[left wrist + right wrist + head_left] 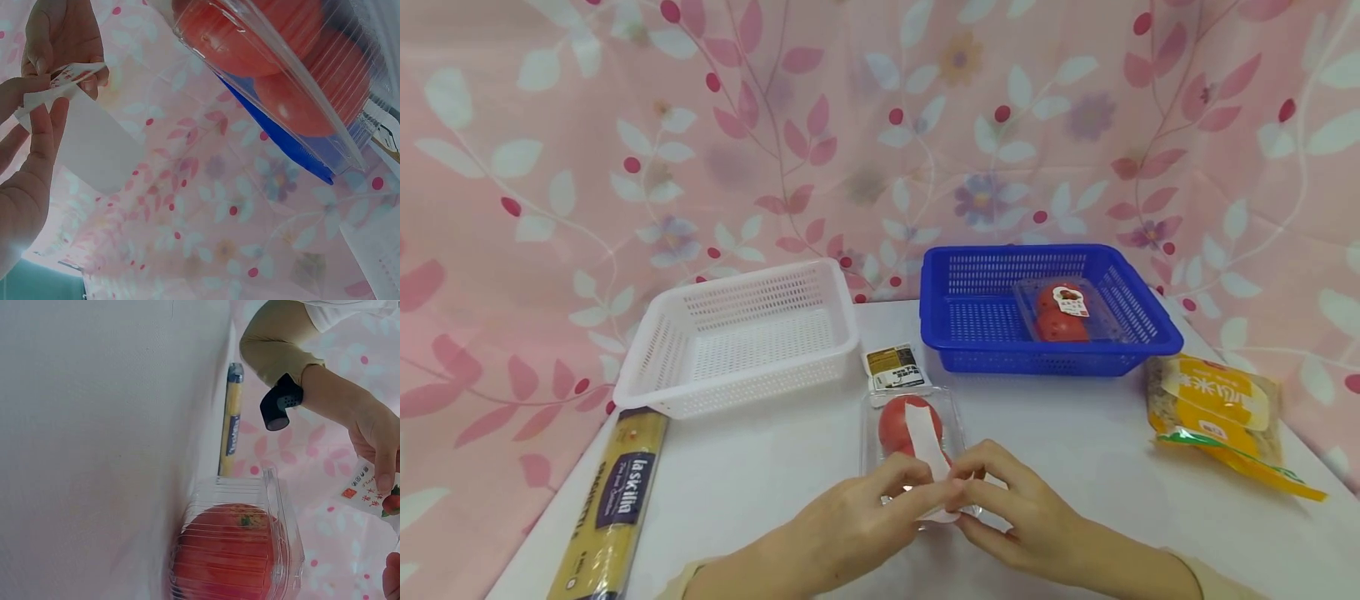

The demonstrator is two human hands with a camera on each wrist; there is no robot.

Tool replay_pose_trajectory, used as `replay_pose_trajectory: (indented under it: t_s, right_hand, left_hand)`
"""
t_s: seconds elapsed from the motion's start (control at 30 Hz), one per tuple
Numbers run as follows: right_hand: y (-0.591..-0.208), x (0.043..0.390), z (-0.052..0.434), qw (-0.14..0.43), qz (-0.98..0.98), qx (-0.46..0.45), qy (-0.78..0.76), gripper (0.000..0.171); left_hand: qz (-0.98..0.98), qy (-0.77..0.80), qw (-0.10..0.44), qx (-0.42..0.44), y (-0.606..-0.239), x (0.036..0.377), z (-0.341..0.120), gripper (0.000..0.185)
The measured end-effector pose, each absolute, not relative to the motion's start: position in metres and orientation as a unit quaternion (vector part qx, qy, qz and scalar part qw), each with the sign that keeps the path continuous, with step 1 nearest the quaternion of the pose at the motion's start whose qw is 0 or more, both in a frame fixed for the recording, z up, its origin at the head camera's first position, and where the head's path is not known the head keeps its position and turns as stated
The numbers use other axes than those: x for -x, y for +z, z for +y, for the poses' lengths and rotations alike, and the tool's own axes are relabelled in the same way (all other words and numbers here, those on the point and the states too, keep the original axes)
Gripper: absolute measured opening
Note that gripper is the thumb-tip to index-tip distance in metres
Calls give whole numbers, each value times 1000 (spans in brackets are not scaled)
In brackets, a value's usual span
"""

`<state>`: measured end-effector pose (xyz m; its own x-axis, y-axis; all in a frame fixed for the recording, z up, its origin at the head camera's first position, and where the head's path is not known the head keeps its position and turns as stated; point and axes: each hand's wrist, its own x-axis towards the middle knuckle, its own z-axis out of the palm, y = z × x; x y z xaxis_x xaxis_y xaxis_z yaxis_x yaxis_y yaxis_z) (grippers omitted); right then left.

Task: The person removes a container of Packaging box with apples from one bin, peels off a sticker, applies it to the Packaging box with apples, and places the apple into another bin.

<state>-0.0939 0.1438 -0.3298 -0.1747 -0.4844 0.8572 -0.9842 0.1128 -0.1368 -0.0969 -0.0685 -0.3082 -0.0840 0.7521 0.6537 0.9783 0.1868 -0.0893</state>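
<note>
White paper, a long label strip (925,450), is pinched at its near end between the fingertips of the left hand (857,525) and the right hand (1022,521), both curled on it. The strip runs lengthwise away from the person, up and over the clear tomato box (912,433) that lies on the bench (760,483) just beyond the fingers. That box also points its long axis away from the person, with a red tomato showing through the lid.

Just behind it lies a small yellow-and-black packet (897,368). Farther back stand a white basket (741,337) on the left and a blue basket (1045,308) on the right, the blue one holding a second box of tomatoes (1062,312). A spaghetti pack (613,504) lies along the bench's left edge, and a yellow bag (1221,417) sits to the right. Nothing stands between the hands and the box.

The right wrist view shows the label's printed face, with red marks, which the head view does not show. The left wrist view shows its blank side and the box's ribbed lid from close by.
</note>
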Motion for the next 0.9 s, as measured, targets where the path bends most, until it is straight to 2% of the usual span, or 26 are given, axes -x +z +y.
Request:
replay_pose_trajectory:
  t_s: [0.37, 0.53, 0.73, 0.9]
  right_hand:
    - [-331, 99, 147, 355, -653, -561, 366, 7]
    - [-328, 97, 147, 355, -656, -554, 369, 8]
    - [-325, 95, 144, 340, -651, -563, 380, 8]
    - [-321, 93, 141, 346, -642, -572, 375, 11]
  left_hand:
    - [-713, -216, 281, 605, -311, 100, -70, 48]
    - [-727, -216, 291, 583, -313, 102, -73, 45]
    - [-756, -209, 276, 555, -316, 105, -79, 38]
    - [-766, -199, 279, 545, -315, 107, -83, 43]
